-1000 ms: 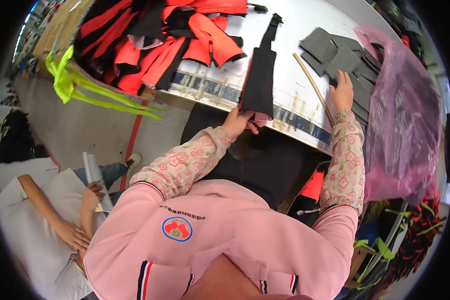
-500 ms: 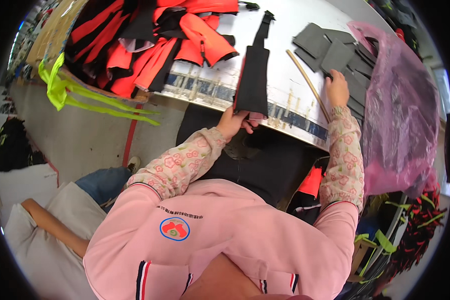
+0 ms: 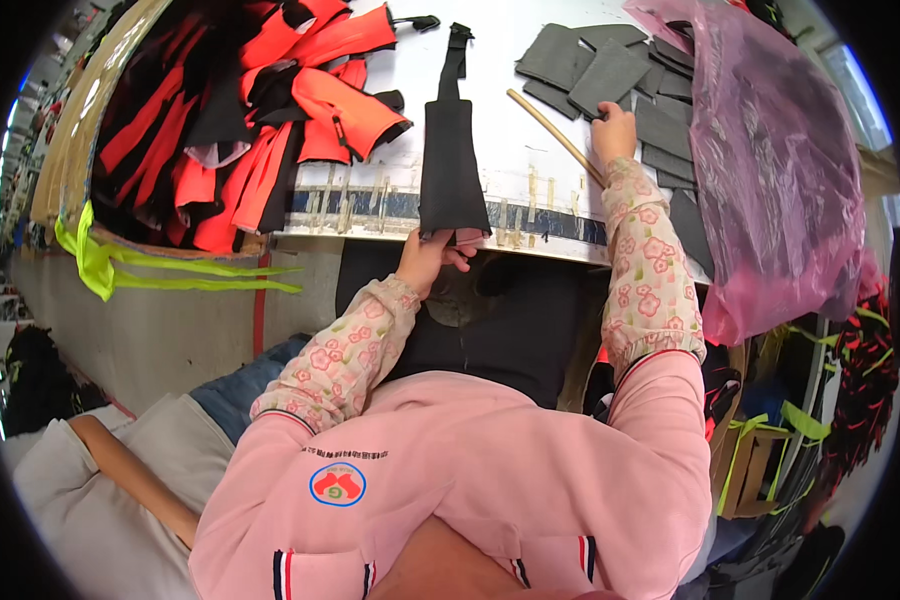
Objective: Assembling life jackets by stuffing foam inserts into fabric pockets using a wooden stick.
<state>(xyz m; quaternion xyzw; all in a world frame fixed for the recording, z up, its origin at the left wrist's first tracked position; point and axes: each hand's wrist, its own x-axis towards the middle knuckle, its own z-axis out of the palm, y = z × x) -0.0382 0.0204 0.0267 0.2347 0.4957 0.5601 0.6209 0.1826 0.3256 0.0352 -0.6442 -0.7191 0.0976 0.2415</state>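
My left hand (image 3: 430, 262) is closed on the near end of a flat black fabric sleeve (image 3: 452, 165), right at the table's front edge. A narrow black strap (image 3: 455, 55) runs from the sleeve's far end, and a bit of pink lining shows at its near opening. My right hand (image 3: 615, 138) reaches over the table, its thumb and fingers closed on the near edge of a dark grey rectangular pad (image 3: 610, 76). That pad lies on top of several similar grey pads (image 3: 555, 58). Part of my right fingers is hidden behind the hand.
A thin wooden stick (image 3: 555, 135) lies left of my right hand. Orange and black fabric pieces (image 3: 345, 112) heap at the left, spilling from a cardboard box (image 3: 105, 110) with yellow-green straps (image 3: 95, 260). Pink plastic sheeting (image 3: 770, 170) covers the table's right side. Another person's arm (image 3: 135, 480) shows lower left.
The whole view has shifted, so the table things appear further left. My right hand has closed on the edge of a grey pad. My left hand keeps its hold on the black sleeve.
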